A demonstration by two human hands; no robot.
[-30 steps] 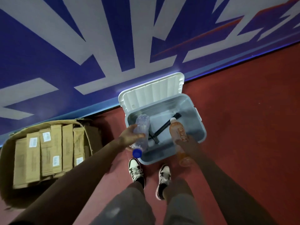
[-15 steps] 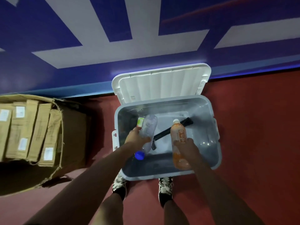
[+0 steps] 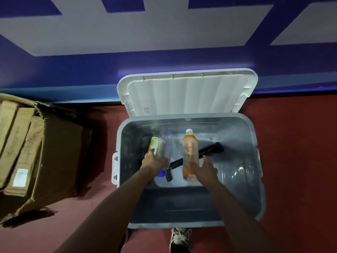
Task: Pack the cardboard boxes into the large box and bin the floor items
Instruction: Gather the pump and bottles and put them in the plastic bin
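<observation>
Two bottles in one bin [image 3: 182, 223], both lengthwise front to back. The left hand [image 3: 153, 162] has its fingers curled round the clear bottle [image 3: 165, 147], cap toward the person. The right hand [image 3: 205, 169] has its fingers spread, touching the orange bottle [image 3: 189, 148], cap toward the wall.

Dim, soft picture with wide-angle bending at the edges; glare on the white lid [image 3: 186, 94]

Two bottles: one clear bottle [image 3: 164, 148] under the fingers of the left hand [image 3: 153, 161], one orange bottle [image 3: 189, 152] just beside the right hand [image 3: 204, 168] fingers. One black tool [image 3: 209, 149] runs between both sets of fingers. One grey bin [image 3: 255, 179], one white lid [image 3: 186, 94]. One large cardboard box [image 3: 60, 152], well left of the fingers, holds at least three flat boxes [image 3: 18, 143].
</observation>
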